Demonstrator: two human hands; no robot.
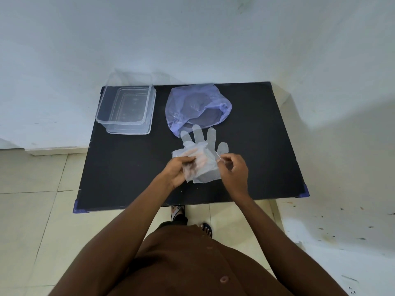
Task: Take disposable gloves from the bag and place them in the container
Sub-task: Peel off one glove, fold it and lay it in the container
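Clear disposable gloves (pixel 203 146) lie bunched at the middle of the black table (pixel 128 167), their fingers pointing away from me toward the bag. My left hand (pixel 178 170) grips the gloves' left cuff side, its fingers partly under the plastic. My right hand (pixel 234 171) pinches the right edge of the gloves between thumb and fingers. A thin purple plastic bag (pixel 196 105) lies open just beyond the gloves. The clear rectangular container (pixel 126 107) stands at the table's far left corner, nothing visible inside it.
A white wall runs right behind the table's far edge. Pale floor tiles surround the table on the left and near sides. My sandalled feet (pixel 192 218) show under the near edge. Purple caps (pixel 304 192) cover the table's near corners.
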